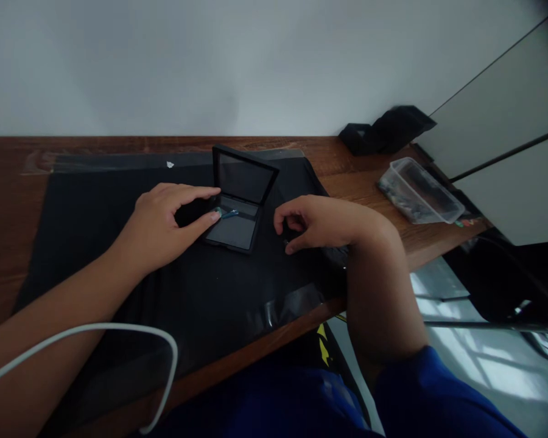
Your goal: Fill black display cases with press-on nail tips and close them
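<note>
Where your two hands meet on the black mat (pixel 201 292), item one is a small black hinged case (pixel 237 204); it lies open near the mat's middle, a little toward twelve o'clock, lid tilted up at the far side, base flat and showing a grey inner panel. Item two is a small teal strip (pixel 228 213); it lies on the base close to the hinge line, toward the case's nine o'clock edge; what it is cannot be told.

Your left hand (pixel 164 225) lies at nine o'clock of the case, palm down; forefinger and thumb are stretched out and parted, forefinger tip at the lid's left corner, thumb tip touching the end of the teal strip; the other fingers are loosely spread; the hand clasps nothing that shows.

Your right hand (pixel 315 222) sits at three o'clock of the case, just beside it and not touching; its fingers are curled down with the tips on the mat; whether they pinch something small beneath, you cannot tell.

Further entries:
- wooden desk (pixel 9 201), under the mat
- clear plastic tub (pixel 420 191), at two o'clock on bare wood, well apart from the case
- black object (pixel 383 131), at one o'clock against the wall
- white cable (pixel 119 331), looping at seven o'clock in front of your left forearm
- blue sleeve (pixel 429 389), at five o'clock
</note>
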Action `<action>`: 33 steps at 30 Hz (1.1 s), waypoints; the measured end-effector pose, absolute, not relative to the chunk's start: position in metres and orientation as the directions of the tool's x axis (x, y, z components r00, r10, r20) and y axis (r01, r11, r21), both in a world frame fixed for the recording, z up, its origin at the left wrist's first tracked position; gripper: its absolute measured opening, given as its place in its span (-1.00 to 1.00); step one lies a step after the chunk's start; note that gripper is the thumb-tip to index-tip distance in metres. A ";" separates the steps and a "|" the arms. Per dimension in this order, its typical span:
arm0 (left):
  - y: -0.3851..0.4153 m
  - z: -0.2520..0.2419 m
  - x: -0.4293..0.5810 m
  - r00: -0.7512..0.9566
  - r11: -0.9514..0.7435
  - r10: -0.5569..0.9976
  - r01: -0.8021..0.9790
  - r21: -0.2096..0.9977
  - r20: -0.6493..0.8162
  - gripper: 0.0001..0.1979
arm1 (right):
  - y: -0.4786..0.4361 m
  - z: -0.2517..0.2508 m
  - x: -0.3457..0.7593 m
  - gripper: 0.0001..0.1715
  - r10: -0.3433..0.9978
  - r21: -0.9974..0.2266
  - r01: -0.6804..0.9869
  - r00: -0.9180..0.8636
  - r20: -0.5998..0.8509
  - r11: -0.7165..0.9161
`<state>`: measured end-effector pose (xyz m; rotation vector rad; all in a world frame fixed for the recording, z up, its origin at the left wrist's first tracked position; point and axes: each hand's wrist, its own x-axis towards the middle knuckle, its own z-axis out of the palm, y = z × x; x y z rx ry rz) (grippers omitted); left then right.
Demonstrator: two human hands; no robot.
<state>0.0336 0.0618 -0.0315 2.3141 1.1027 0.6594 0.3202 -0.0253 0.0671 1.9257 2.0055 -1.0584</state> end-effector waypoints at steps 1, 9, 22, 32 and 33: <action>0.061 -0.031 0.034 0.552 -0.545 0.809 0.572 0.613 0.204 -0.48 | -0.025 0.067 0.320 -0.71 0.806 -0.366 0.926 -0.149 -0.572 -0.089; 0.063 -0.032 0.032 0.577 -0.555 0.797 0.582 0.595 0.179 -0.44 | -0.027 0.068 0.317 -0.82 0.791 -0.354 0.934 -0.173 -0.587 -0.059; 0.063 -0.033 0.036 0.587 -0.564 0.790 0.585 0.582 0.177 -0.50 | -0.028 0.071 0.317 -0.90 0.720 -0.339 0.937 -0.178 -0.670 -0.083; 0.063 -0.034 0.038 0.574 -0.562 0.795 0.571 0.599 0.198 -0.60 | -0.025 0.066 0.323 -0.74 0.790 -0.396 0.916 -0.201 -0.579 -0.057; 0.063 -0.034 0.038 0.575 -0.561 0.795 0.571 0.599 0.196 -0.59 | -0.024 0.065 0.324 -0.76 0.786 -0.405 0.913 -0.214 -0.580 -0.050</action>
